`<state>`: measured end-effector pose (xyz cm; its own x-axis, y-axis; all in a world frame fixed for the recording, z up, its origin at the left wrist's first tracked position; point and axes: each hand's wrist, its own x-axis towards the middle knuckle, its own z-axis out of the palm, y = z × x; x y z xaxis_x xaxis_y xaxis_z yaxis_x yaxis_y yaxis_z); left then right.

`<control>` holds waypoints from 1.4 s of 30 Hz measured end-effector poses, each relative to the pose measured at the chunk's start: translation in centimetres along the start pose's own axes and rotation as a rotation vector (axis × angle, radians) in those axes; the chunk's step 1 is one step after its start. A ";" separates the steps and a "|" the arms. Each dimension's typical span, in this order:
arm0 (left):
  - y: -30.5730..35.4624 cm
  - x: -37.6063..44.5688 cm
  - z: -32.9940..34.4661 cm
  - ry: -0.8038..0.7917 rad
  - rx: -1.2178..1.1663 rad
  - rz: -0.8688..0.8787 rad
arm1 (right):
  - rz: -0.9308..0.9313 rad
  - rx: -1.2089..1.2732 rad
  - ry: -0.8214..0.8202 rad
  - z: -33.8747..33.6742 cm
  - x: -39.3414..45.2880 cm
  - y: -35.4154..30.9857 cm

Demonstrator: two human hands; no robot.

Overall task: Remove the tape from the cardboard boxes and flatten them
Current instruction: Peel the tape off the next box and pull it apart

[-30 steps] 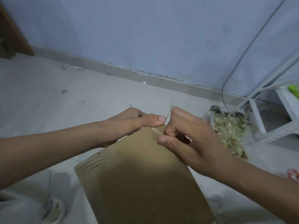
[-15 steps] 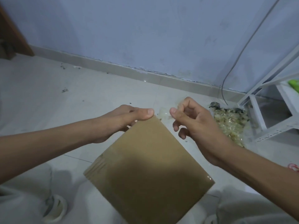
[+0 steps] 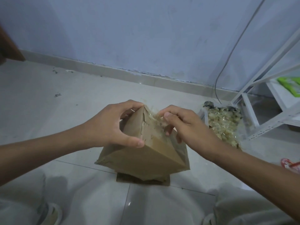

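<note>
cardboard box [image 3: 146,153] now turned corner-up over the floor [image 3: 48,111]; earlier a flat face showed. left hand [image 3: 112,125] grips its top corner, thumb on the near face. right hand [image 3: 186,125], previously off the box, now pinches clear tape [image 3: 154,118] at that corner.

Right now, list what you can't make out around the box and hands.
- Head view: left hand fingertips hidden behind the cardboard box.
- Right hand fingertips blurred in clear tape.
- Item beneath the box mostly covered.
- Green packet cut off by the right edge.
</note>
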<state>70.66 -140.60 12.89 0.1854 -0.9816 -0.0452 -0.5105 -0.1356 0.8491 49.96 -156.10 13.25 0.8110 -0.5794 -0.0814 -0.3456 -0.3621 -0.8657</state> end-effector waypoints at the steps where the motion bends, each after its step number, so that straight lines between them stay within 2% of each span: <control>1: 0.0 -0.1 0.1 0.003 0.025 0.015 | 0.006 0.014 -0.015 0.0 -0.2 -0.2; 5: 0.1 -0.4 0.7 -0.009 0.140 0.113 | -0.081 -0.082 0.042 0.5 -0.2 0.2; 7: 0.1 -0.5 1.0 -0.013 0.237 0.136 | -0.071 -0.032 0.040 0.4 0.2 0.4; 11: -0.2 -0.8 1.3 0.013 0.315 0.149 | 0.057 0.113 -0.033 0.3 0.3 0.3; 14: -0.1 -1.0 1.6 0.042 0.329 0.167 | 0.227 0.346 -0.057 0.5 0.0 0.1; 17: -0.1 -1.1 1.9 0.062 0.361 0.174 | 0.271 0.421 -0.047 0.7 -0.1 0.0; 25: 0.4 -1.0 1.7 0.126 0.303 0.205 | 0.150 0.604 0.055 0.7 -0.2 -0.4; 29: 0.6 -1.2 0.8 -0.025 0.318 0.268 | -0.086 0.223 -0.021 -0.4 -0.1 -0.5; 32: 0.4 -1.2 0.6 -0.059 0.382 0.372 | -0.043 0.240 -0.021 -0.7 -0.2 -0.3; 36: -0.1 -1.4 1.0 -0.032 0.330 0.424 | 0.018 0.334 -0.030 -0.2 -0.3 0.3; 42: 0.0 -1.5 0.6 0.007 0.357 0.460 | -0.108 0.362 0.057 -0.2 -0.5 0.2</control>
<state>69.89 -139.24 12.63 -0.1172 -0.9495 0.2911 -0.7910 0.2665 0.5508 49.41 -156.05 13.25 0.8026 -0.5953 0.0384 -0.0625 -0.1480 -0.9870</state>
